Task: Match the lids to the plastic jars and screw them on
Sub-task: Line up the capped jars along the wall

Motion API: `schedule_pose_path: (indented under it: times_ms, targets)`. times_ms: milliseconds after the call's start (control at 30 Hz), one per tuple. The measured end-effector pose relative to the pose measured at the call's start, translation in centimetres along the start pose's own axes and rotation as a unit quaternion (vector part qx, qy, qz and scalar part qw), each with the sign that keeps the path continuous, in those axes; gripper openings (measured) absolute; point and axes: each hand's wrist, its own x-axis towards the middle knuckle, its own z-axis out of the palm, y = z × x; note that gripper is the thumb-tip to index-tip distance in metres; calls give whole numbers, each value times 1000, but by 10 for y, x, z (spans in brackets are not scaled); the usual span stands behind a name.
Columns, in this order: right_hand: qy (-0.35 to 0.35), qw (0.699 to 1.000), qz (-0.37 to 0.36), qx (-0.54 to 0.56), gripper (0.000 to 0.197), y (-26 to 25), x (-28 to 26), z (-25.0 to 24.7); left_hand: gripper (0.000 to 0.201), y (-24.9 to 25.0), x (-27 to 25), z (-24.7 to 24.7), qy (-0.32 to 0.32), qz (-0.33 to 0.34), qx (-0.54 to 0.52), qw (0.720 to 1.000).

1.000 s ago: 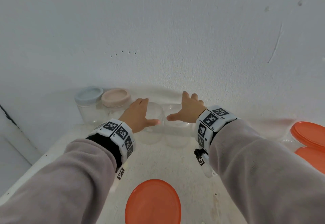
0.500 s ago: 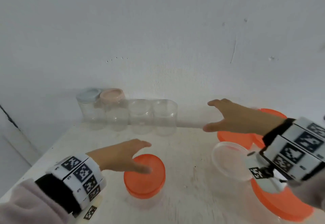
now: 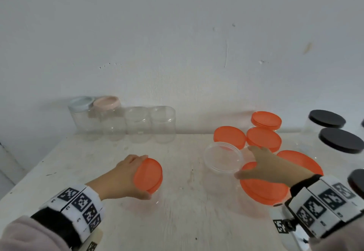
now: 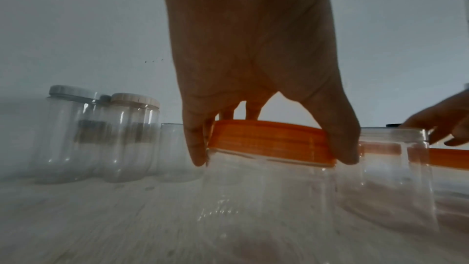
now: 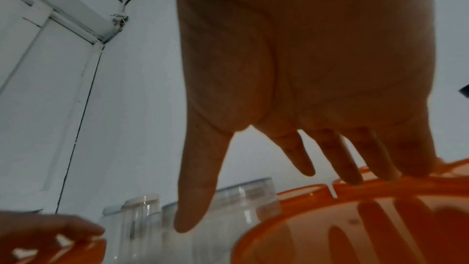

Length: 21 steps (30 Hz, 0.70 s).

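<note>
My left hand [image 3: 142, 176] grips an orange lid [image 3: 147, 174] sitting on a clear jar [image 3: 149, 199] at the table's middle left. In the left wrist view, thumb and fingers curl round the lid's rim [image 4: 269, 140]. My right hand [image 3: 244, 162] hovers with straight, spread fingers beside a wide clear jar [image 3: 222, 158] that has no lid. Its thumb lies near that jar's right rim. Its fingers [image 5: 355, 168] reach over an orange lid [image 5: 355, 224] and hold nothing.
Orange-lidded jars [image 3: 264, 138] cluster at the right, with a large one [image 3: 262, 189] under my right wrist. Black-lidded jars [image 3: 340, 140] stand at the far right. Along the back-left wall stand a grey-lidded jar [image 3: 80, 103], a pink-lidded jar [image 3: 107, 102] and two open small jars [image 3: 149, 124].
Both hands left the two small open jars at the back. The left came down onto the orange lid and took hold of it. The right swung over to the open wide jar.
</note>
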Motion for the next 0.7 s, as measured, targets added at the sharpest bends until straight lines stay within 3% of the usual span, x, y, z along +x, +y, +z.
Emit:
schedule_pose_path:
  times_ms: [133,367,700]
  targets:
    - [-9,1000,9,-2,119,14,-7,19,126,26,9,-17,66,26,1,997]
    - [44,999,-18,-11,116,29,-11,37,110,112,57,-66,175,125,-16,976]
    - [79,994,-69,26,117,51,-14,44,111,226,133,-63,136,147,26,979]
